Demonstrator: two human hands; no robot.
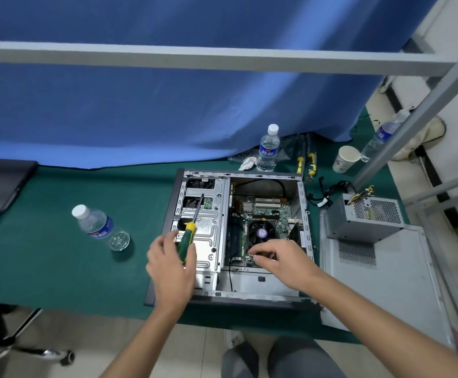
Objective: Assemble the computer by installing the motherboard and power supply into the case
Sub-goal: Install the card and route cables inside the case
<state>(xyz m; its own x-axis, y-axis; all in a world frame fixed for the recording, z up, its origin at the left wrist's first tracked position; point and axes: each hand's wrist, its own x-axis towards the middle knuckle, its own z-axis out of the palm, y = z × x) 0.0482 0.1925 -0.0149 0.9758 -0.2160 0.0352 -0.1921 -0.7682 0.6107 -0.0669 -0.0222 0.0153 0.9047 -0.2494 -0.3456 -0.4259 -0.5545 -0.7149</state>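
Observation:
The open computer case (302, 203) lies flat on the green table. The motherboard (266, 211) sits inside it, with a black CPU fan (260, 231) at its middle. My left hand (172, 264) grips a green and yellow screwdriver (188, 237) over the silver drive cage (204, 211), shaft pointing away from me. My right hand (282, 259) reaches into the case and pinches a small part at the motherboard's near edge; what it is cannot be made out. The grey power supply (364, 219) stands outside the case, on the right, on the white side panel (380, 282).
A water bottle (98, 227) lies on the table at the left. Another bottle (268, 148) stands behind the case, beside yellow-handled tools (307, 162) and a paper cup (345, 159). Loose black cables (328, 193) lie near the power supply. A blue curtain hangs behind.

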